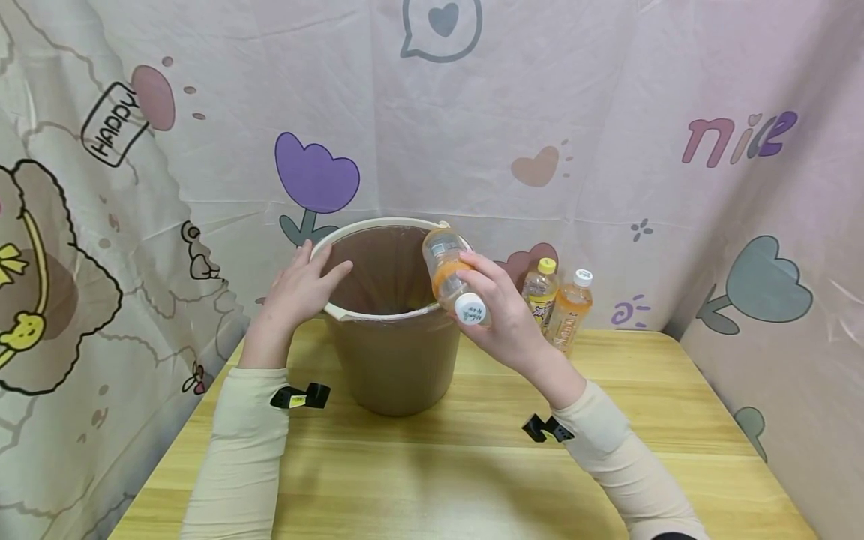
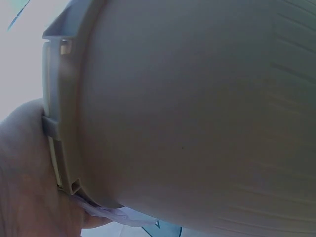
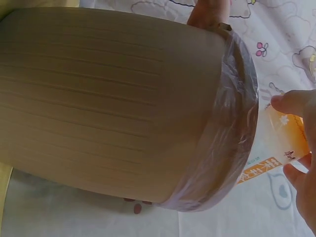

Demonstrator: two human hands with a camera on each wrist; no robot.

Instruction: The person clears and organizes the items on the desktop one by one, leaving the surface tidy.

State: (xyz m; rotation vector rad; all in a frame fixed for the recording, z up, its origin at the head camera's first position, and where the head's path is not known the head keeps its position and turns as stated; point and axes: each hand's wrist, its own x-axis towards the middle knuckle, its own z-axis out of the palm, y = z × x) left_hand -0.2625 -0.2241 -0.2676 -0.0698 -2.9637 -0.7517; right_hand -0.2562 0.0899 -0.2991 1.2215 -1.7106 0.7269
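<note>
A brown trash bin with a cream rim and a clear plastic liner stands upright on the table. My left hand rests at the left side of its rim, fingers extended and thumb reaching over the opening. In my right hand I hold a clear plastic bottle with an orange label and white cap. It is tilted, its base over the bin's right rim and its cap toward me. The right wrist view shows the thumb and fingers on either side of the bottle, beside the liner.
Behind my right hand stand a yellow-capped bottle and a white-capped bottle with orange colouring, side by side. The wooden table reaches back to a printed cloth, which also hangs at both sides.
</note>
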